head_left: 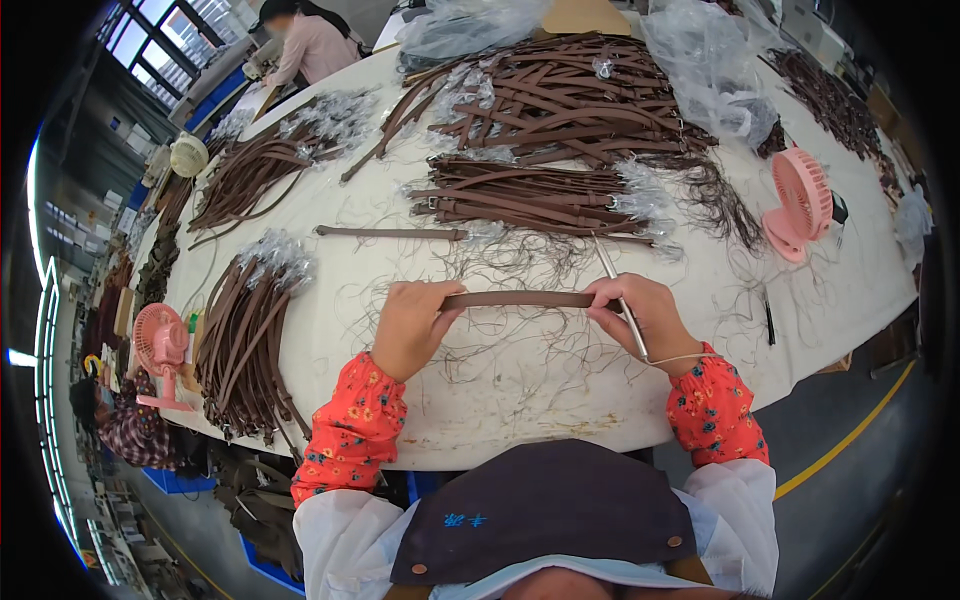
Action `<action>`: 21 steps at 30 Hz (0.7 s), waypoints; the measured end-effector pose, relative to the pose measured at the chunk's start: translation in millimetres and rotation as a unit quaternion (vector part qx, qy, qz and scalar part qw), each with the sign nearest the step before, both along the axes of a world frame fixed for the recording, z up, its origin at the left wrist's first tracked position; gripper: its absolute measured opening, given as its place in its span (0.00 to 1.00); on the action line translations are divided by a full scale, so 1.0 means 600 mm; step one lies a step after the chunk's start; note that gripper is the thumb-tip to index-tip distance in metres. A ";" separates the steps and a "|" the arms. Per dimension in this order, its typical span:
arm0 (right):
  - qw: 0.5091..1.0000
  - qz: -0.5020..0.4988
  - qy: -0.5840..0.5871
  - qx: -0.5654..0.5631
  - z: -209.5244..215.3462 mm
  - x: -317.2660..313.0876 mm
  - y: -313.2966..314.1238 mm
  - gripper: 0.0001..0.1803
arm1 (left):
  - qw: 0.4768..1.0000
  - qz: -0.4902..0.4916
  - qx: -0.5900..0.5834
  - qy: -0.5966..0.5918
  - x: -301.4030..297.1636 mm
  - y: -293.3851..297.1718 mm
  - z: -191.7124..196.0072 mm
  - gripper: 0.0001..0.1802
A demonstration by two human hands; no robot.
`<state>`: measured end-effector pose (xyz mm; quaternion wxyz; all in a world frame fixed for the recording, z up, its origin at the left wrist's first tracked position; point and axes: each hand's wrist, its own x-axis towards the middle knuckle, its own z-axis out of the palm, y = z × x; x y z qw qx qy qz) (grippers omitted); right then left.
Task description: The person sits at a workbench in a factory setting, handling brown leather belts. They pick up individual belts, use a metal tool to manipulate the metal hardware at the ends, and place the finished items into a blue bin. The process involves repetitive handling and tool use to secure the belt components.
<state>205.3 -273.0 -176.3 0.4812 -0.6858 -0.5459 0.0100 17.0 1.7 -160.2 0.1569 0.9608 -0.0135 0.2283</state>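
Note:
My left hand [412, 325] and my right hand [645, 313] hold a short brown leather strap [520, 299] level between them, just above the white table [520, 400]. The left fingers pinch the strap's left end. My right hand grips the right end together with a thin metal tool [612, 275] that sticks up and away from the fingers. A thin cord runs round my right wrist. Loose dark threads lie on the table under the strap.
Piles of brown straps [540, 195] lie beyond my hands, another bundle [245, 330] at the left, one single strap [390, 232] between. A pink desk fan [798, 205] stands right, another [160, 345] far left. Clear plastic bags [710, 65] lie at the back. Other people work at left and far back.

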 end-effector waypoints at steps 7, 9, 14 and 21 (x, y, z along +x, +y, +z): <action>0.997 -0.013 -0.034 -0.065 0.011 0.024 -0.049 0.11 | 0.955 0.066 -0.248 0.148 -0.065 0.079 0.000 0.18; 0.996 -0.019 -0.033 -0.079 0.011 0.029 -0.063 0.12 | 0.935 0.044 -0.307 0.170 -0.078 0.091 0.004 0.17; 0.994 -0.029 -0.040 -0.098 0.007 0.037 -0.079 0.11 | 0.902 0.007 -0.398 0.165 -0.103 0.106 -0.004 0.15; 0.991 -0.008 0.048 -0.124 0.016 0.024 -0.087 0.10 | 0.835 0.003 -0.524 0.166 -0.111 0.109 -0.005 0.13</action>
